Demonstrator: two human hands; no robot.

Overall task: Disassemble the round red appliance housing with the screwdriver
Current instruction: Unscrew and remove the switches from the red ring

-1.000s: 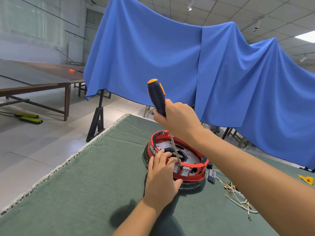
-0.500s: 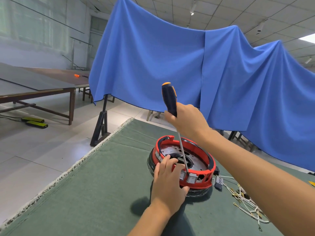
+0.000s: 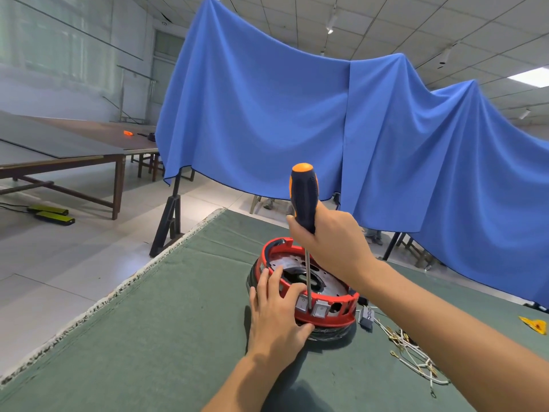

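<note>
On the green table mat point(image 3: 148, 337), the round red housing point(image 3: 335, 315) sits under a left hand point(image 3: 277, 319) pressing its near rim with fingers spread. The right hand point(image 3: 329, 245) grips the screwdriver point(image 3: 303, 197) upright (tip hidden behind the rim). Best practice: keep the shaft vertical, press down, brace firmly.

green-clothed table point(image 3: 166, 337): red housing point(image 3: 341, 315), wires point(image 3: 413, 352)
</note>
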